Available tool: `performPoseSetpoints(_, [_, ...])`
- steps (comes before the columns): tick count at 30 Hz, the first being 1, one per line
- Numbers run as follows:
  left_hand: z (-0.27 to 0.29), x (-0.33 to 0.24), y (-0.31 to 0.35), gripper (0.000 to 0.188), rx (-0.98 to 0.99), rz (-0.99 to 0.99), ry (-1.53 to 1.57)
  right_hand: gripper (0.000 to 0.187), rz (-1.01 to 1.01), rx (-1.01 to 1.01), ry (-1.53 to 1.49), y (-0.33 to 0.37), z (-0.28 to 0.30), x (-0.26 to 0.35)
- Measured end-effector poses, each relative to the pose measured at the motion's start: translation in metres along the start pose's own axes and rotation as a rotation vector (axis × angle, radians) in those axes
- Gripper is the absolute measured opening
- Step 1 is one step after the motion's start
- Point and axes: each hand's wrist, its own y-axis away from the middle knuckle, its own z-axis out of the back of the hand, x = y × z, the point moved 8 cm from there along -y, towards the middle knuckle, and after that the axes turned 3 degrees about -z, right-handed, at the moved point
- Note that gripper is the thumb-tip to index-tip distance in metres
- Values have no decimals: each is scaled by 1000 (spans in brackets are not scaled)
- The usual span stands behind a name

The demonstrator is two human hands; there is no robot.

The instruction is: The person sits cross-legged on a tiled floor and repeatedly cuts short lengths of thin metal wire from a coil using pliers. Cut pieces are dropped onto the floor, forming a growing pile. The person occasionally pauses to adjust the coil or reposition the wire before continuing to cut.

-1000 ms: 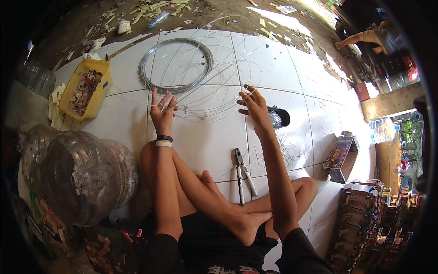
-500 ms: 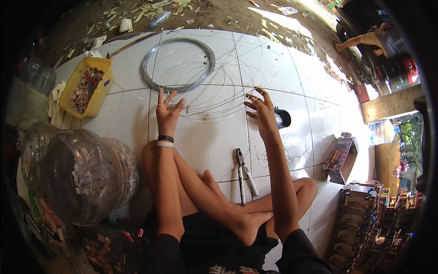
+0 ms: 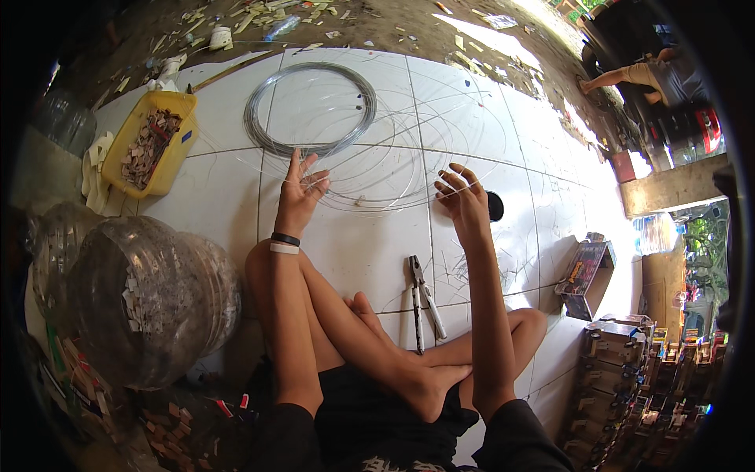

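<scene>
The left hand [image 3: 303, 187] has its fingers parted and the right hand [image 3: 465, 203] has them loosely curled; I cannot tell whether either pinches a strand. Loose clear wire loops [image 3: 385, 209] run between them, over the white tiled floor [image 3: 346, 259]. A grey wire coil [image 3: 249, 114] lies on the far side, pliers [image 3: 417, 291] nearer, and a yellow tub [image 3: 163, 182] at left.

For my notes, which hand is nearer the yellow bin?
Left. The left hand is to the right of the yellow bin, with a gap between; the right hand is much farther right.
</scene>
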Motion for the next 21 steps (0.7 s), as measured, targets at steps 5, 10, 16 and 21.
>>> performPoseSetpoints(5, [-5,-4,4,94,43,31,-36,36,-32,-15,-78,-4,14,-16])
performPoseSetpoints(10, [-12,-8,5,90,114,41,-2,40,-57,-43,-113,-7,19,-20])
performPoseSetpoints(16, [-14,-9,6,79,97,40,31,47,-63,-53,-79,-10,20,-19])
performPoseSetpoints(21, [-11,-9,5,76,78,53,39,48,-92,-60,-66,-6,18,-19])
